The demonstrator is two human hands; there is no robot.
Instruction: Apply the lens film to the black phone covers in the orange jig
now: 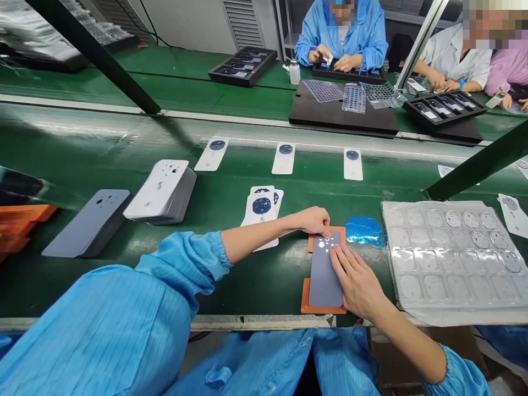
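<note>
A grey phone back cover point(324, 275) with camera holes at its far end lies on an orange fixture point(306, 308) near the bench's front edge. My left hand point(315, 221) is closed, its fingertips pressed together at the cover's far end by the holes; anything pinched in them is hidden. My right hand point(358, 278) lies open, fingers stretched out flat over the cover's right side. A blue film sheet point(365, 230) is just beyond my right hand. To the left, several white back covers with dark round camera areas point(261, 206) overlap in a loose pile.
Stacks of white covers point(157, 190) and grey covers point(88, 220) stand left, with orange fixtures point(25, 225) beyond. A clear blister tray point(456, 256) with some round parts sits right. White covers point(283, 159) lie along the belt. Posts point(478, 162) slant overhead; co-workers point(342, 38) sit opposite.
</note>
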